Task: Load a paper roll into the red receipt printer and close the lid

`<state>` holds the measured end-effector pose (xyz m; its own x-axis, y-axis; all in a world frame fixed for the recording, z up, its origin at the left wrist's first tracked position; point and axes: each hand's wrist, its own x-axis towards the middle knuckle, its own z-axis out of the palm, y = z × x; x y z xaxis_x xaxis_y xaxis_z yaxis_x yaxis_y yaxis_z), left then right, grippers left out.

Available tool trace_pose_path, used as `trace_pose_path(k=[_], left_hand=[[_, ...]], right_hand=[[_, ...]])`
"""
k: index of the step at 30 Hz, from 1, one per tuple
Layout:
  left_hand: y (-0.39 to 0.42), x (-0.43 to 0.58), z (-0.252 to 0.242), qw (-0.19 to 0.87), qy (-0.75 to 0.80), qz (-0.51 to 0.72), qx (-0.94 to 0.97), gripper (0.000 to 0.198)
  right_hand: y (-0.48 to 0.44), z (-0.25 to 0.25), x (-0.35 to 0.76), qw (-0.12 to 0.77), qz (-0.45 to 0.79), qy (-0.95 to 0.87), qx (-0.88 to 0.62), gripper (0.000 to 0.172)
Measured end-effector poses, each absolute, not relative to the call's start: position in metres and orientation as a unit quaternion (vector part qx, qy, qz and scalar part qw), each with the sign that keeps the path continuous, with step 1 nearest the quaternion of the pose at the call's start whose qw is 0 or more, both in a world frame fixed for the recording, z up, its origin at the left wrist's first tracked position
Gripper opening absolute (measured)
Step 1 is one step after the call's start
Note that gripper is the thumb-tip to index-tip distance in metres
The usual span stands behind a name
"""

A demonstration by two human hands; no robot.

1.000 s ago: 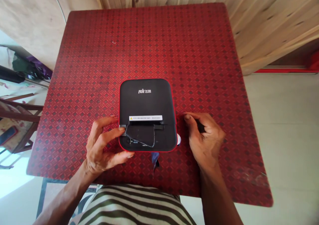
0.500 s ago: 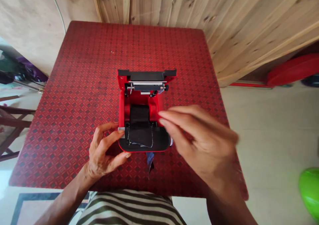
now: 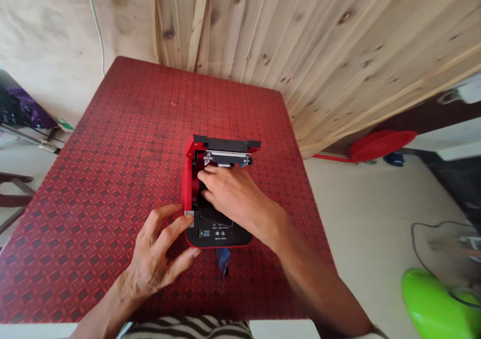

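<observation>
A red and black label printer [image 3: 220,241] sits with its lid [image 3: 227,143] raised, a metal shaft and rollers showing under it. My left hand [image 3: 154,251] braces the near left corner, two fingers by the light grey tab [image 3: 189,217] and thumb at the front edge. My right hand [image 3: 235,194] reaches into the open compartment from the right. Its fingers curl over the black ribbon [image 3: 212,215], and the hand hides most of the inside. Part of the ribbon lies over the front panel above printed white markings. A dark blue strip [image 3: 223,260] hangs out at the front.
The printer stands on a table with a red patterned cover [image 3: 139,143]. A wooden plank wall [image 3: 255,33] rises behind. Right of the table, a green rounded object [image 3: 432,304] and a cable are on the floor.
My right hand has moved left, from beside the printer into its compartment. The black ribbon covers less of the front panel, baring printed markings. My left hand stays at the corner. The view has shifted.
</observation>
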<state>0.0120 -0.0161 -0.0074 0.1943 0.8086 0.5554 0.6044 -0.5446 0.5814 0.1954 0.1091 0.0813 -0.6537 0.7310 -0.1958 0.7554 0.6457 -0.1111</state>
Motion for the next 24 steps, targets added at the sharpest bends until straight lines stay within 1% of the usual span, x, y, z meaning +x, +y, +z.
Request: trace_pose_path(k=[2,3,6,8,11,14,16,18,24], left_hand=[[-0.016,0.012,-0.008,0.116,0.463,0.435,0.764,0.046],[-0.016,0.012,-0.008,0.115,0.462,0.435,0.764,0.046],[-0.015,0.012,-0.009,0.11,0.456,0.438,0.767,0.045],[-0.014,0.013,-0.008,0.102,0.451,0.44,0.77,0.045],[-0.012,0.014,-0.006,0.088,0.442,0.444,0.774,0.047],[-0.01,0.015,-0.006,0.077,0.44,0.45,0.774,0.048],[-0.009,0.015,-0.006,0.068,0.441,0.449,0.774,0.049],[-0.008,0.014,-0.007,0.06,0.439,0.447,0.777,0.05],[-0.005,0.014,-0.007,0.042,0.428,0.45,0.783,0.051]], right_hand=[[0.102,0.091,0.201,0.043,-0.097,0.901,0.42,0.014],[0.097,0.097,0.205,0.015,-0.104,0.899,0.425,0.012],[0.078,0.114,0.228,-0.13,-0.165,0.883,0.42,0.013],[0.066,0.119,0.251,-0.239,-0.215,0.843,0.432,0.018],[0.062,0.105,0.288,-0.38,-0.261,0.726,0.51,0.022],[0.073,0.069,0.313,-0.49,-0.296,0.604,0.555,0.027],[0.085,0.044,0.318,-0.501,-0.314,0.577,0.563,0.031],[0.096,0.025,0.315,-0.499,-0.321,0.572,0.566,0.031],[0.107,-0.001,0.293,-0.451,-0.357,0.597,0.559,0.028]])
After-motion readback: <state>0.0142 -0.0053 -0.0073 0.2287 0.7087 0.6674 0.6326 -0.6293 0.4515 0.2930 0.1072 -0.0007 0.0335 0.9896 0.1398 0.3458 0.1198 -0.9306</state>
